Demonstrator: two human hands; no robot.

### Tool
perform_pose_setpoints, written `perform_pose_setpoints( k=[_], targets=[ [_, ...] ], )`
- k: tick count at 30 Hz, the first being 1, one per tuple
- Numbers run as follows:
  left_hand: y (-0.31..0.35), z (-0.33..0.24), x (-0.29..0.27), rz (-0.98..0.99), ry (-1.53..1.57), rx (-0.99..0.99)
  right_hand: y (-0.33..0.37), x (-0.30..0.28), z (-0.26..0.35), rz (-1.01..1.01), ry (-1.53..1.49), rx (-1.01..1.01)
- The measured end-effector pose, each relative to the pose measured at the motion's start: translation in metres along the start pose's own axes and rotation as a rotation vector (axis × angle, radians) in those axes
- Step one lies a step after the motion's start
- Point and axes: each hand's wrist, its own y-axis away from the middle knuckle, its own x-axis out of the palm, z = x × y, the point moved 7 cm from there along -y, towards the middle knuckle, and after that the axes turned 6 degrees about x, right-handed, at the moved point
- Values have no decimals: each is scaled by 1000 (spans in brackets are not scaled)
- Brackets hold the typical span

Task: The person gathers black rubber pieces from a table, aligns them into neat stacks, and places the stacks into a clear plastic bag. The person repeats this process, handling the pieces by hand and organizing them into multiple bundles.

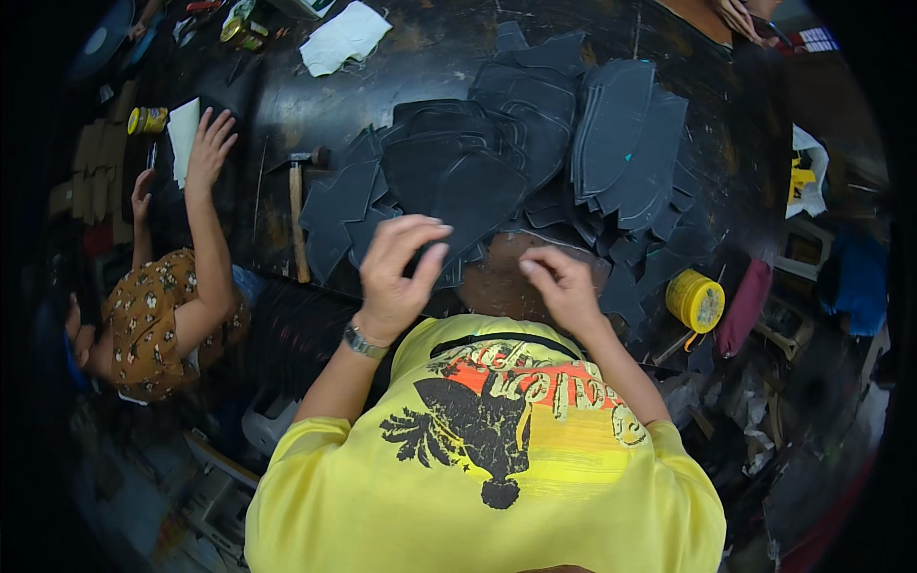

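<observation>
Over the near edge of the dark pieces, my left hand point(396, 267) is open, thumb and curved fingers apart with nothing between them. My right hand point(564, 286) hovers beside a brown board point(501, 277), fingers loosely bent and a small gap at the thumb; I see nothing in it. Ahead of both hands lie overlapping stacks of black cut sheet pieces point(458, 177) with curved outlines. Another stack of black pieces point(611, 134) stands to the right. Flat angular pieces point(339, 215) spread at the left, near my left hand.
A hammer point(298, 215) with a wooden handle lies left of the pieces. To the right stands a yellow tub point(695, 301). White cloth point(346, 38) rests on the far side of the dark table point(411, 76). At left, a co-worker in a brown flowered top point(158, 315) reaches over the table.
</observation>
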Motion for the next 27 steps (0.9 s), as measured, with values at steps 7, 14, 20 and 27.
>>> perform_pose_setpoints(
  k=[7,14,20,27],
  targets=[
    [3,28,-66,-139,-345,-67,-32,68,-31,114,6,181],
    [0,24,-17,179,-202,-100,-29,77,-24,101,-124,231],
    [-24,31,-14,130,-273,-40,-23,68,-3,49,308,173],
    [-75,58,-3,273,-454,37,-38,43,8,-305,69,-44]
  ],
)
